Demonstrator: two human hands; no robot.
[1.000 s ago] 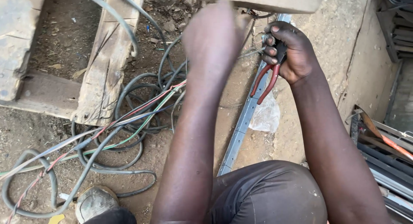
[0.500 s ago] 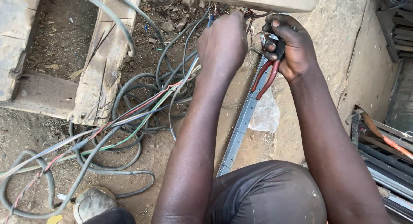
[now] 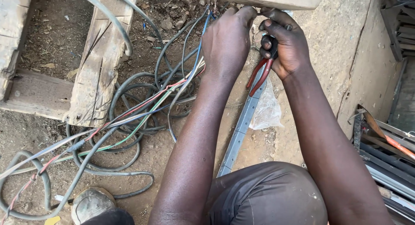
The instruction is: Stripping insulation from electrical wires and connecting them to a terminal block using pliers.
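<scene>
Two hands working thin coloured wires with red-handled pliers, low over bare ground.

Left hand (image 3: 227, 41) closed around a bundle of thin coloured wires (image 3: 181, 84), fingertips pinching the wire ends up beside the right hand (image 3: 287, 45). Right hand wrapped tightly on red-handled pliers (image 3: 259, 73), handles squeezed close together, nose hidden behind the fingers, so contact with the wire not discernible. Wires fanned out of a grey cable sheath (image 3: 82, 173) lying in loops on the dirt ground (image 3: 56, 39), outer jacket evidently already stripped back; treatment of the individual ends apparently in progress, extent not visible. Perforated metal strip (image 3: 240, 132), crumpled clear plastic bag (image 3: 268, 110) and wooden pallet (image 3: 101, 60) close by.
</scene>
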